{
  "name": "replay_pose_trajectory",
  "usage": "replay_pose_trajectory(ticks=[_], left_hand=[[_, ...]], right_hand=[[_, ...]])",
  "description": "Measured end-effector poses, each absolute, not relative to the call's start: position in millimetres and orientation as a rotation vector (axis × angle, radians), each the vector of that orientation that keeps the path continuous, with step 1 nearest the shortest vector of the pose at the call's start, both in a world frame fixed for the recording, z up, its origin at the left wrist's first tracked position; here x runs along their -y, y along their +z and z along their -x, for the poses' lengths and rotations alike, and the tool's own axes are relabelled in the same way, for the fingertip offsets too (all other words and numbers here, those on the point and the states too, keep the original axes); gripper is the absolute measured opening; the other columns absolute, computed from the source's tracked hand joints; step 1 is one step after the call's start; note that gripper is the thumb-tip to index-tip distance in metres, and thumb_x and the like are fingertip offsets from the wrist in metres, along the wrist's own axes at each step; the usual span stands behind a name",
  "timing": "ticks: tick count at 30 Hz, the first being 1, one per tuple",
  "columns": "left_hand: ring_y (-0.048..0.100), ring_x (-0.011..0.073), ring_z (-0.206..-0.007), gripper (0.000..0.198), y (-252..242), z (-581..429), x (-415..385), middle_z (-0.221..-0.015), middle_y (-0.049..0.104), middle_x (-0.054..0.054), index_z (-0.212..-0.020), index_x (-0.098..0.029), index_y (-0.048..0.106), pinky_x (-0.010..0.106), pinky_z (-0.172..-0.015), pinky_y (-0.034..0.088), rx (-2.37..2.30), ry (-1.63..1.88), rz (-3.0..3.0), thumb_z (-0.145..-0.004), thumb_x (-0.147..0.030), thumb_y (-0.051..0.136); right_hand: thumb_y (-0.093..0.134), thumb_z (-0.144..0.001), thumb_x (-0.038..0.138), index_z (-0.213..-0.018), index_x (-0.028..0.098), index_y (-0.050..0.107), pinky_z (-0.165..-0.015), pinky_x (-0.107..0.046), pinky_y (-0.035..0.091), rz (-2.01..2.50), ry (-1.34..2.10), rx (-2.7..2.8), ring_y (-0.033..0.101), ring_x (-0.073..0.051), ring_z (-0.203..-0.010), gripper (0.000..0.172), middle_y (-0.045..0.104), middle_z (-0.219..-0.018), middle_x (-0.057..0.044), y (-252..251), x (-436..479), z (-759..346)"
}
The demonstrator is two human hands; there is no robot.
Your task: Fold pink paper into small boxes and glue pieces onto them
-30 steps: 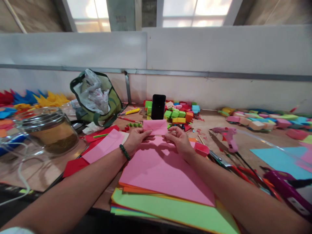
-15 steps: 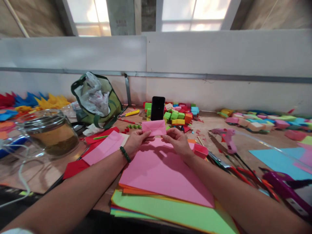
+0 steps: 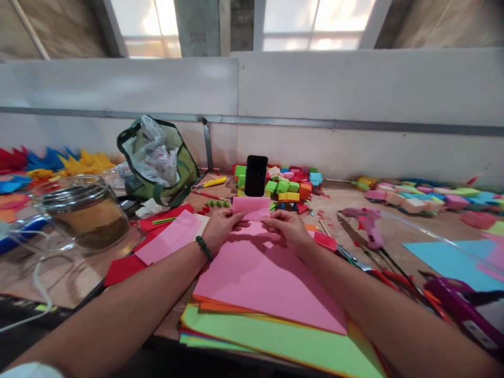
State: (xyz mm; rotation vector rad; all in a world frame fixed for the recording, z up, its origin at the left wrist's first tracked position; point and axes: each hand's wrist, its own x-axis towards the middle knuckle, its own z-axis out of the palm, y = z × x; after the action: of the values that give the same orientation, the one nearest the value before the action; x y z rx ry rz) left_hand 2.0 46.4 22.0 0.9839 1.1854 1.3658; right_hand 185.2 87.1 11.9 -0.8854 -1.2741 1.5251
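A small folded pink paper (image 3: 251, 207) is held up between both my hands above a large pink sheet (image 3: 263, 275). My left hand (image 3: 221, 227), with a green bead bracelet at the wrist, pinches the paper's left edge. My right hand (image 3: 289, 228) pinches its right edge. The pink sheet tops a stack of coloured sheets (image 3: 283, 341) at the table's near edge. A black phone (image 3: 255, 175) stands upright just behind the folded paper.
Several small coloured paper boxes (image 3: 287, 185) lie behind the phone, more at the right (image 3: 425, 194). A pink glue gun (image 3: 368, 223), scissors (image 3: 389, 278), a green bag (image 3: 157, 157), a glass jar (image 3: 84, 212) and a small pink box (image 3: 325, 241) surround the hands.
The folded pink paper has tilted so its top edge looks flatter. Both hands stay pinched on it, almost unmoved.
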Motion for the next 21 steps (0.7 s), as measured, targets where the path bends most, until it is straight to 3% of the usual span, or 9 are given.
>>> replay_pose_trajectory(ticks=[3, 9, 13, 16, 21], left_hand=[[0.070, 0.0155, -0.065, 0.029, 23.7, -3.7, -44.7, -0.067, 0.070, 0.006, -0.073, -0.010, 0.063, 0.016, -0.052, 0.046, -1.195, 1.356, -0.974, -0.065, -0.032, 0.079], [0.070, 0.0154, -0.065, 0.030, 25.7, -5.2, -42.1, -0.066, 0.070, 0.005, -0.073, -0.011, 0.061, 0.017, -0.052, 0.047, -1.198, 1.347, -0.973, -0.065, -0.033, 0.079], [0.070, 0.0160, -0.065, 0.028, 23.0, -6.9, -41.5, -0.067, 0.071, 0.006, -0.076, -0.010, 0.063, 0.017, -0.052, 0.048, -1.173, 1.305, -0.948, -0.065, -0.030, 0.080], [0.070, 0.0164, -0.065, 0.032, 19.8, -7.3, -40.5, -0.074, 0.073, 0.009, -0.082, -0.009, 0.067, 0.019, -0.054, 0.050, -1.078, 1.224, -0.958, -0.063, -0.031, 0.081], [0.062, 0.0128, -0.046, 0.034, 19.5, -4.6, -39.1, -0.077, 0.073, 0.011, -0.078, -0.010, 0.065, 0.021, -0.039, 0.046, -1.057, 1.068, -0.910, -0.069, -0.042, 0.074]], right_hand=[[0.086, -0.045, 0.028, -0.065, 0.018, 0.056, -0.050, -0.019, 0.048, 0.899, 1.554, 1.202, 0.065, -0.013, -0.056, 0.038, 0.062, -0.054, 0.004, 9.8, -89.4, -184.8], [0.086, -0.044, 0.021, -0.084, 0.020, 0.056, -0.046, -0.020, 0.048, 0.922, 1.600, 1.151, 0.067, -0.016, -0.055, 0.051, 0.065, -0.057, 0.003, 15.6, -87.2, -185.9], [0.082, -0.054, 0.032, -0.090, 0.021, 0.059, -0.044, -0.024, 0.051, 0.916, 1.673, 1.211, 0.065, -0.016, -0.053, 0.044, 0.067, -0.067, 0.000, 19.3, -82.6, -185.2], [0.081, -0.056, 0.039, -0.078, 0.018, 0.063, -0.040, -0.021, 0.047, 0.922, 1.584, 1.310, 0.059, -0.012, -0.047, 0.035, 0.065, -0.062, 0.001, 15.5, -82.5, -184.9], [0.082, -0.054, 0.038, -0.064, 0.014, 0.064, -0.040, -0.018, 0.041, 0.917, 1.471, 1.342, 0.051, -0.007, -0.041, 0.032, 0.058, -0.050, 0.003, 11.4, -84.8, -186.4]])
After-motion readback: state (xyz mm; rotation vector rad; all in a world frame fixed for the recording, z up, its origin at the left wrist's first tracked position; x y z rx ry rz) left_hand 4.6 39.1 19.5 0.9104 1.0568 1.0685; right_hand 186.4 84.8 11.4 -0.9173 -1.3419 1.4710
